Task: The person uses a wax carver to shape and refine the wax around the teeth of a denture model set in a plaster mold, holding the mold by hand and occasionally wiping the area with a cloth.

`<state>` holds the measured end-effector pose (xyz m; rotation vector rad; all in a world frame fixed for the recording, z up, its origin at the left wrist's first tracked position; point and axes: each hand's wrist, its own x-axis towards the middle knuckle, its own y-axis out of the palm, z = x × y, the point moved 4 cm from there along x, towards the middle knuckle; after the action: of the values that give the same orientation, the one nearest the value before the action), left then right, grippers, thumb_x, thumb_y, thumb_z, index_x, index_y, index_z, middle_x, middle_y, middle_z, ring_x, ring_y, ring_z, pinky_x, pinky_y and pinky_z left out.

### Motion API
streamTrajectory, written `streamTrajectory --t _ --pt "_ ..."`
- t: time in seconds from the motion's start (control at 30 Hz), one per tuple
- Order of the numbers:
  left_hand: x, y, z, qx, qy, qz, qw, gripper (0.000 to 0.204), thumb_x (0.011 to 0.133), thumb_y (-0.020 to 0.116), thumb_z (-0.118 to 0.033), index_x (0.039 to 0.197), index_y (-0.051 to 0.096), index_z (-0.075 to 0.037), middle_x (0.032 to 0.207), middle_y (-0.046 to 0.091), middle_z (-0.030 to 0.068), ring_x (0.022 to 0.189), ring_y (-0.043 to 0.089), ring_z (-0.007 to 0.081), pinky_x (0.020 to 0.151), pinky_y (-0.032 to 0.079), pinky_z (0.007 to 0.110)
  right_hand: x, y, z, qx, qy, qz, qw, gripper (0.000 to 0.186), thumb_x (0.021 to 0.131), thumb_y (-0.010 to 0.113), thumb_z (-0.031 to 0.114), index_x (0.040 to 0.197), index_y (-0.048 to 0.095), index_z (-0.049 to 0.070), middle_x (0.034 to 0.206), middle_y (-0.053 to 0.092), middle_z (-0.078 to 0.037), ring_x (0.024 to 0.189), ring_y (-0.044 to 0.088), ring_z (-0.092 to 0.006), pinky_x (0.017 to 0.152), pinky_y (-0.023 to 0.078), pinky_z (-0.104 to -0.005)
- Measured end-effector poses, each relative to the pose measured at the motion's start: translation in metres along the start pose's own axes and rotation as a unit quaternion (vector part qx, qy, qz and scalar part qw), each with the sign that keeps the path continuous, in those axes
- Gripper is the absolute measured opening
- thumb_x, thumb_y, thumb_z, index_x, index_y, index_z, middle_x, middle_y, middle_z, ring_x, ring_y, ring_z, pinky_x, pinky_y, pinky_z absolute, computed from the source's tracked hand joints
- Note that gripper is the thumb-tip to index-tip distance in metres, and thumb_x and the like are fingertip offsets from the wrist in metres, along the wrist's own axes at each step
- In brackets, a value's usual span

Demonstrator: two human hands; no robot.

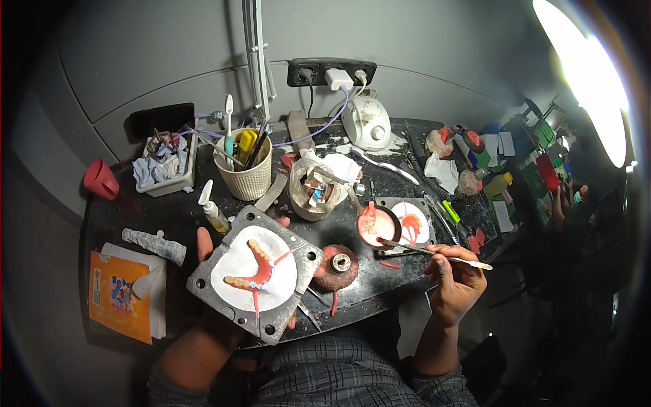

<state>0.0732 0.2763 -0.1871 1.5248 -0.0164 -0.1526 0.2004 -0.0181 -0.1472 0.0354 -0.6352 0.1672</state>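
My left hand [205, 244] is closed around a grey metal dental flask half [197, 277], tilted toward me; most of the palm is hidden beneath it. White plaster [227, 261] fills the flask, and a denture [260, 271] with a pink-red base and a curved row of teeth is set in it. Red wax strips run from the denture to the flask's edge. Between the fingers of my right hand [458, 288] is a slim brush [434, 253] with a dark shaft and pale end. Its tip reaches into a small pan [354, 203] of pink wax [372, 221].
Behind the pan lies another flask half [423, 251]. A red-bodied burner [338, 270] stands near the bench's front edge. Farther back are a pen cup [245, 182], pump bottle [215, 217], bowl [310, 207] and white device [366, 122]. An orange booklet [112, 319] lies left.
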Motion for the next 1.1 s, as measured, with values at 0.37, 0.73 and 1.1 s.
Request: streamTrajectory --t 0.37,0.73,1.1 --pt "-0.008 -0.009 0.004 0.015 -0.021 0.033 0.999 0.126 0.086 0.044 -0.095 0.17 0.007 -0.008 0.153 0.035 0.0507 0.136 0.043 0.0702 0.076 0.056 0.081 -0.013 0.032 0.025 0.003 -0.037 0.098 0.994 0.015 0.084 0.079 -0.015 0.095 0.07 -0.012 0.089 0.075 -0.023 0.086 0.078 -0.0304 0.082 0.064 -0.0403" --pt "-0.004 -0.004 0.008 0.156 -0.014 0.064 0.986 0.127 0.091 0.039 -0.092 0.161 0.025 0.012 0.153 0.052 0.0311 0.134 0.061 0.0426 0.111 0.052 0.057 -0.012 0.034 0.022 -0.023 -0.051 0.091 0.994 0.016 0.083 0.081 -0.013 0.095 0.071 -0.012 0.089 0.076 -0.023 0.087 0.078 -0.0304 0.084 0.064 -0.0408" --pt "-0.002 -0.005 0.013 0.005 -0.039 0.111 0.993 0.129 0.088 0.047 -0.091 0.164 0.019 0.009 0.161 0.039 0.0281 0.141 0.052 0.0457 0.116 0.045 0.065 -0.016 0.032 0.04 0.037 -0.048 0.021 0.998 0.022 0.089 0.084 0.0 0.094 0.064 -0.008 0.083 0.071 -0.019 0.078 0.076 -0.03 0.073 0.062 -0.0351"
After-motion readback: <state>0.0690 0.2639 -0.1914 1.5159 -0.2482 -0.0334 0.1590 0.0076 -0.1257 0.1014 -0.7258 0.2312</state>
